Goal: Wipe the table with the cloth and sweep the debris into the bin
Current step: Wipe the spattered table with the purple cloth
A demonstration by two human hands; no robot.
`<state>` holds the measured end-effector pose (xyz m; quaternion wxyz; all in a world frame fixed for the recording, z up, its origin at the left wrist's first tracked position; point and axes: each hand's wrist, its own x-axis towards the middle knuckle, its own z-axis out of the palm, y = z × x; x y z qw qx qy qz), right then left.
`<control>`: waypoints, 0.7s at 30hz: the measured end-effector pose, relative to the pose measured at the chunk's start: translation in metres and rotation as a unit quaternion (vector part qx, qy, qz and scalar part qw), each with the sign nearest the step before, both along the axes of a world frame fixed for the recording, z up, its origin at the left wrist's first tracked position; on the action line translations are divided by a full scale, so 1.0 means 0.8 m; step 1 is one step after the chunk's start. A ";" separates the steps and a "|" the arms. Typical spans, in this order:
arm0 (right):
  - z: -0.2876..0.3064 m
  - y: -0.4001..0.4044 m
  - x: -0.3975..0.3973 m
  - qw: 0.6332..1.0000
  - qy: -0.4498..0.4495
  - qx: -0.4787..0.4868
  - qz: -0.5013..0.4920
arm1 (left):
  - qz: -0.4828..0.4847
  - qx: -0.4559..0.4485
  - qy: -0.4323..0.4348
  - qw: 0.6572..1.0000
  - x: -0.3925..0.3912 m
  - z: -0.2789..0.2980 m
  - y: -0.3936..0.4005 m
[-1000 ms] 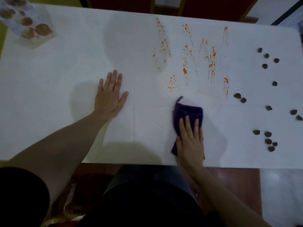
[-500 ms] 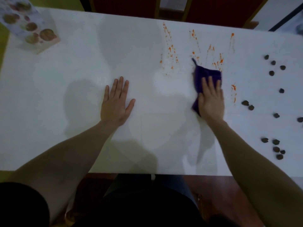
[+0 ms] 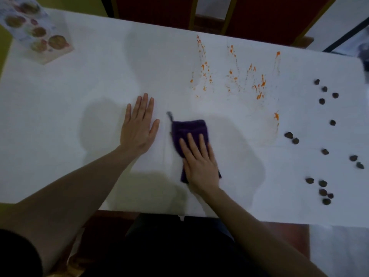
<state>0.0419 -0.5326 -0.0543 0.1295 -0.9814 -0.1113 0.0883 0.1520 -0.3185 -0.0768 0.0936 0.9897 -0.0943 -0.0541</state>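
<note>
My right hand (image 3: 200, 163) presses flat on a folded purple cloth (image 3: 188, 128) near the middle of the white table (image 3: 79, 116), close to the front edge. My left hand (image 3: 138, 126) lies flat and open on the table just left of the cloth, holding nothing. Orange splatter stains (image 3: 233, 76) streak the surface beyond the cloth. Several dark debris lumps (image 3: 323, 152) are scattered over the right part of the table. No bin is in view.
A printed card with food pictures (image 3: 38, 35) lies at the far left corner. Red chairs (image 3: 259, 17) stand behind the far edge. My lap sits below the table's front edge (image 3: 259, 221).
My right hand has pulled the cloth back from the orange stains toward me and to the left, ending beside my left hand. Some stains in its path look fainter. The left hand stayed put.
</note>
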 end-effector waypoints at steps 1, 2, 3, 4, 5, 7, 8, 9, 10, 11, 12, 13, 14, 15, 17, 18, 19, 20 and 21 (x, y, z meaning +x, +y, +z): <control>0.000 0.005 0.021 1.000 0.002 0.003 0.022 | 0.006 -0.003 -0.002 1.000 0.002 0.001 -0.005; -0.001 0.004 0.045 1.000 0.004 0.000 0.030 | 0.011 -0.003 -0.003 1.000 0.003 0.001 -0.009; -0.001 -0.002 0.071 1.000 0.007 -0.006 0.028 | 0.013 -0.003 -0.003 1.000 0.004 0.001 -0.012; -0.002 -0.012 0.095 1.000 0.009 -0.014 0.018 | 0.012 -0.002 -0.001 1.000 0.004 0.000 -0.015; -0.002 -0.027 0.117 1.000 0.011 -0.022 0.001 | 0.010 0.000 0.003 1.000 0.002 -0.001 -0.017; -0.001 -0.067 0.149 0.998 0.010 -0.035 -0.053 | 0.010 0.003 0.009 1.000 -0.001 -0.005 -0.020; -0.002 -0.092 0.159 0.996 0.010 -0.038 -0.086 | 0.012 0.004 0.008 1.000 -0.003 -0.006 -0.022; -0.002 -0.118 0.164 0.992 0.010 -0.040 -0.118 | 0.012 0.006 0.005 1.000 -0.004 -0.007 -0.022; -0.003 -0.143 0.165 0.988 0.011 -0.039 -0.147 | 0.013 0.008 0.002 1.000 -0.004 -0.008 -0.022; -0.003 -0.166 0.161 0.984 0.014 -0.038 -0.172 | 0.013 0.011 0.001 1.000 -0.004 -0.009 -0.022; -0.004 -0.186 0.153 0.980 0.015 -0.037 -0.195 | 0.013 0.013 0.000 1.000 -0.004 -0.010 -0.022; -0.004 -0.201 0.141 0.976 0.016 -0.037 -0.216 | 0.013 0.015 -0.001 1.000 -0.004 -0.010 -0.021; -0.005 -0.212 0.127 0.971 0.014 -0.038 -0.237 | 0.014 0.017 -0.001 1.000 -0.004 -0.010 -0.021; -0.005 -0.217 0.111 0.966 0.010 -0.038 -0.257 | 0.015 0.018 -0.001 1.000 -0.004 -0.010 -0.021; -0.003 -0.212 0.076 0.957 0.000 -0.034 -0.289 | 0.017 0.017 -0.001 1.000 -0.004 -0.010 -0.022; -0.002 -0.203 0.059 0.955 0.000 -0.031 -0.294 | 0.017 0.016 -0.001 1.000 -0.004 -0.010 -0.022; 0.000 -0.190 0.044 0.956 0.004 -0.028 -0.291 | 0.017 0.015 -0.002 1.000 -0.004 -0.010 -0.022; 0.002 -0.174 0.031 0.959 0.010 -0.026 -0.281 | 0.017 0.014 -0.003 1.000 -0.004 -0.010 -0.021; 0.003 -0.155 0.020 0.965 0.014 -0.025 -0.262 | 0.017 0.014 -0.005 1.000 -0.004 -0.011 -0.021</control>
